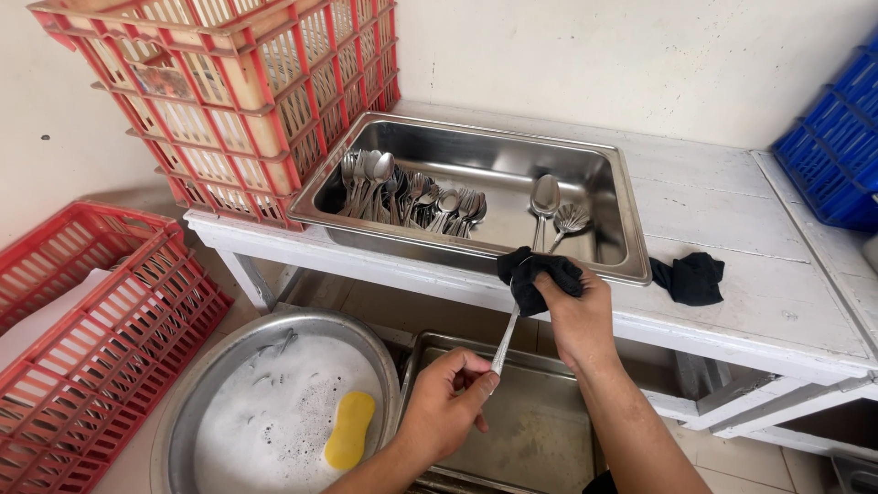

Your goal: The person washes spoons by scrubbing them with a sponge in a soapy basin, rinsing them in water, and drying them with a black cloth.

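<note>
Head cam: left hand point(445, 409) pinches a utensil handle point(505, 338), right hand point(576, 316) squeezes a black cloth point(540, 273) around its hidden top; steel tray point(476, 247) of spoons point(412, 192) behind.

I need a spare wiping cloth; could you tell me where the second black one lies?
The loose black cloth lies on the white table, just right of the steel pan.

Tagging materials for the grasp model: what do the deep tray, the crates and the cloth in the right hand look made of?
Deep tray: polished metal, likely stainless steel; it reflects the cutlery.
Red crates: moulded plastic lattice, matt.
Black cloth, bunched in the right hand around a metal utensil handle: soft woven fabric, it creases.
</note>
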